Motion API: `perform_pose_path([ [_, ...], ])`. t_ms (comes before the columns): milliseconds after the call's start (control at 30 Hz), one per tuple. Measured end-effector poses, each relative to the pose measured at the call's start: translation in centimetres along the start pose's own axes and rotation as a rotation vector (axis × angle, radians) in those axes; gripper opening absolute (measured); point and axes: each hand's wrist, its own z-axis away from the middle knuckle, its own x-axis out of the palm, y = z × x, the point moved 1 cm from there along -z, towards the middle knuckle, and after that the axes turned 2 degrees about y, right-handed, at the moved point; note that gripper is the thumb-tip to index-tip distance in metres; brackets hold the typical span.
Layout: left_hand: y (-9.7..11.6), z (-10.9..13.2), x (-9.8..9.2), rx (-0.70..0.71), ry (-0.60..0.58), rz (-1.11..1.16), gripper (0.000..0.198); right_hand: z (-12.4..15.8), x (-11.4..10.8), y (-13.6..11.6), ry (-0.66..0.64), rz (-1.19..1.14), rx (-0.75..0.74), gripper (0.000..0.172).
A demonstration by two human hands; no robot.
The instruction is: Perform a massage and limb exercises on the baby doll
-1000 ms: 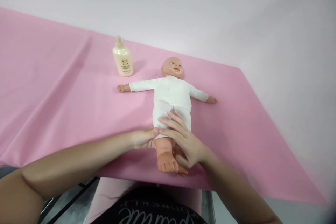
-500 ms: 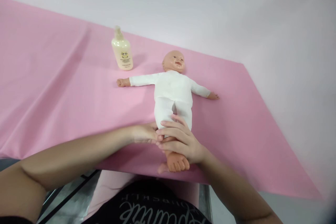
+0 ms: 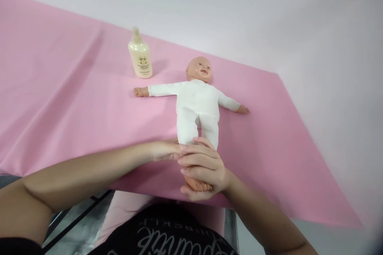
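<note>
A baby doll (image 3: 197, 97) with a white cloth body lies on its back, arms spread, feet toward me. My right hand (image 3: 206, 165) is closed around its lower leg and foot, fingers laid across the front and thumb low by the sole. Bare toes (image 3: 203, 186) of the doll show beneath my palm. From the left, my left hand (image 3: 166, 150) holds the same leg near the ankle. Its fingertips are hidden behind the leg and under my right fingers.
A cream pump bottle (image 3: 141, 59) with a printed label stands beyond the doll's outstretched arm at the left. The pink cover (image 3: 74, 99) on the table has folds at the left. A pale wall (image 3: 239, 8) rises behind.
My right hand has slid down the leg toward the foot, and its fingers now cover more of it. My left hand stays almost in place. Doll and bottle remain where they were.
</note>
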Motion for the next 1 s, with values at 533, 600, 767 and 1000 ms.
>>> perform_pose_path([
  [533, 0.6, 0.9, -0.3, -0.074, -0.034, 0.074, 0.066, 0.0, 1.0, -0.7, -0.05, -0.054, -0.039, 0.018],
  [600, 0.8, 1.0, -0.4, -0.07, -0.015, 0.092, 0.064, -0.3, 0.6, -0.4, -0.072, -0.002, -0.026, 0.03],
  [767, 0.8, 1.0, -0.3, -0.042, -0.01, 0.078, 0.067, -0.6, 0.3, -0.2, -0.118, 0.031, 0.022, 0.027],
  [1000, 0.3, 1.0, -0.8, -0.074, 0.003, -0.016, 0.07, -0.4, 1.0, -1.0, -0.093, -0.051, -0.008, 0.015],
])
